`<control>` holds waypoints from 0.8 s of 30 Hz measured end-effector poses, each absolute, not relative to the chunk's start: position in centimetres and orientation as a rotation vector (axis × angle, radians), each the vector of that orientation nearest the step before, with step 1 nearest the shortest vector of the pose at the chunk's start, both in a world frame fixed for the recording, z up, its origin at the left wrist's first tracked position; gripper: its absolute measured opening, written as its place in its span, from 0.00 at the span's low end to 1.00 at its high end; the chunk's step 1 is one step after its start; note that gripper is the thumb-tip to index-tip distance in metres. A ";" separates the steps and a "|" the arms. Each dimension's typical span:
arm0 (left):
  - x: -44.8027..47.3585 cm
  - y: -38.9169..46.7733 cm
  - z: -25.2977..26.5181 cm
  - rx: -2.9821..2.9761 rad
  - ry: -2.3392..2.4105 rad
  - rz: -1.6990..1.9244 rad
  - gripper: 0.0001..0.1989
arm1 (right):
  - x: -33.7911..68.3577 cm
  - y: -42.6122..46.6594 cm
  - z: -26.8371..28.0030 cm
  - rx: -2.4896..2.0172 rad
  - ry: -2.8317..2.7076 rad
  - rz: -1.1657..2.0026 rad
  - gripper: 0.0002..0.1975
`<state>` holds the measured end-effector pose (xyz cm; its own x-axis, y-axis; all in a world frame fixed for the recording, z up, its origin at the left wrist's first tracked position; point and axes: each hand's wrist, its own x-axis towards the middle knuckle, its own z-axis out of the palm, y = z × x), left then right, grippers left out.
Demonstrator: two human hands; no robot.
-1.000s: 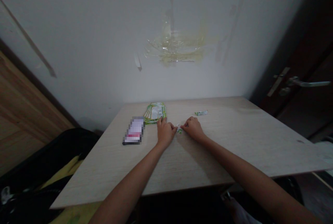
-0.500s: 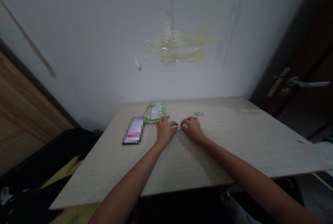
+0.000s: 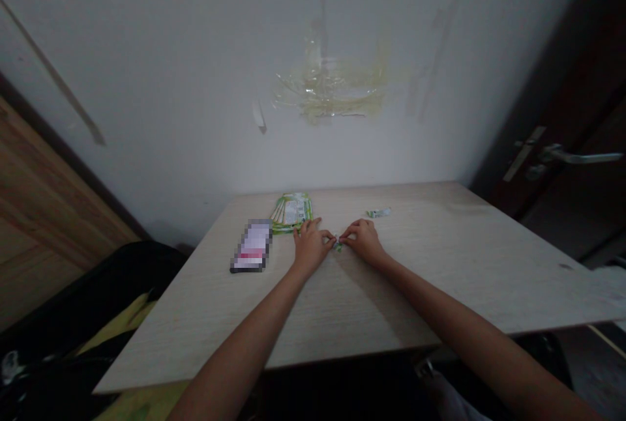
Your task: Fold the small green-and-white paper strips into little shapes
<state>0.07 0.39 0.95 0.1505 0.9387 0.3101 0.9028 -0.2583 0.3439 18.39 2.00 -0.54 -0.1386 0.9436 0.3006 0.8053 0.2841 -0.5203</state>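
Note:
Over the middle of the table, my left hand pinches the left side of a small green-and-white piece of packaging, thumb against index finger. Its other fingers reach out beside a fanned pile of flat green-and-white packets. From the other side, my right hand has thumb and fingertips closed on the same piece. Fingers cover much of it, so its full shape is hidden. Beyond my right hand lies a narrow, folded-looking green-and-white packet.
A phone with a blurred-out screen lies left of my left hand. The pale wooden table meets a wall with peeling tape at the back. A dark door with a metal handle is at the right.
My fingertips have shifted slightly on the small piece, both pinches drawing a little closer together. The pile, the phone and the narrow packet stay where they were.

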 end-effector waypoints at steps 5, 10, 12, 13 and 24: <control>0.0 0.6 1.2 2.303 1.847 0.693 0.10 | 18.4 1.9 0.0 -1.602 -1.992 0.339 0.10; 0.0 0.7 1.6 2.314 1.822 0.668 0.09 | 18.0 1.9 0.2 -1.625 -1.995 0.324 0.11; 0.0 0.7 1.8 2.324 1.810 0.654 0.08 | 17.9 1.9 0.3 -1.649 -2.000 0.328 0.11; 0.1 0.7 1.9 2.329 1.799 0.644 0.08 | 17.8 1.9 0.3 -1.664 -2.001 0.330 0.11; -0.1 0.7 1.7 2.348 1.767 0.574 0.08 | 18.3 2.7 -0.1 -1.661 -2.021 0.377 0.10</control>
